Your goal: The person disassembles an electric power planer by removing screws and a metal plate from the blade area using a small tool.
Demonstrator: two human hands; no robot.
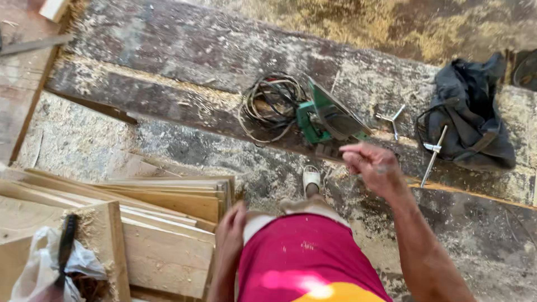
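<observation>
Hovering just in front of a green circular saw (327, 120), the right hand (373, 165) is seen with fingers loosely curled and nothing gripped in them. The left hand (230, 232) is hung down by the hip next to a stack of wooden boards (168, 223); whether it's clenched or slack can't be told from this angle.

The saw is parked on a dusty plank (184, 84) laid across the floor, with its coiled cable (268, 103) bunched on its left side. It's probably heavy and rigid, with the weight likely lopsided toward the motor, so it'd best be picked up by the handle, well away from the blade and guard. The cable looks floppy and could snag.

Further out, a metal wrench (433, 156) and a dark cloth bag (472, 120) are spotted to the right, sawdust everywhere.
</observation>
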